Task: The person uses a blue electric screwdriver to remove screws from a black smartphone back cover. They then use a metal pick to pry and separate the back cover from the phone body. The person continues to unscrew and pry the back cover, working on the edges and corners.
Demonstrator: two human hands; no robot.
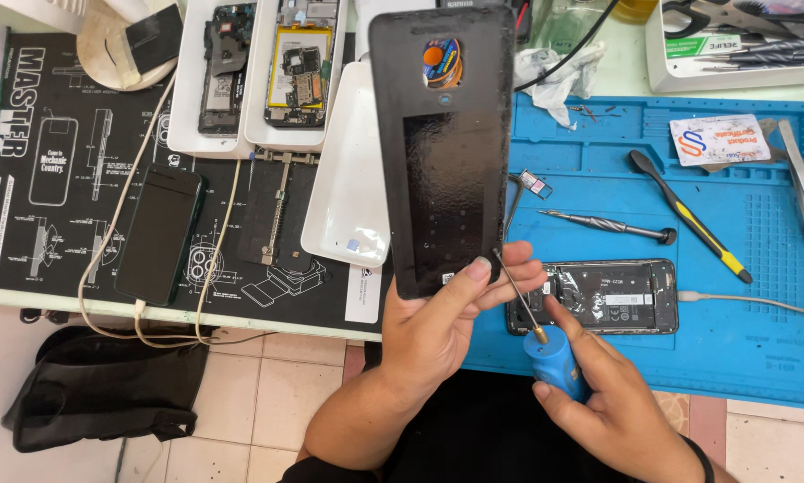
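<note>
Bright, even light; sharp focus.

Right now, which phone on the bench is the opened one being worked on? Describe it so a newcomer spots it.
Start at the blue work mat on the right half of the bench. Near its front-left edge, just past the right hand holding the blue-handled screwdriver, lies the opened phone. Unlike the intact dark phone on the black mat, its back is off, its insides are exposed, and a white cable plugs into its right end.

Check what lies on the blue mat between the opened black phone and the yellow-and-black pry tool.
In the head view, a slim grey metal screwdriver lies between the opened black phone and the yellow-and-black pry tool, on the blue mat.
</note>
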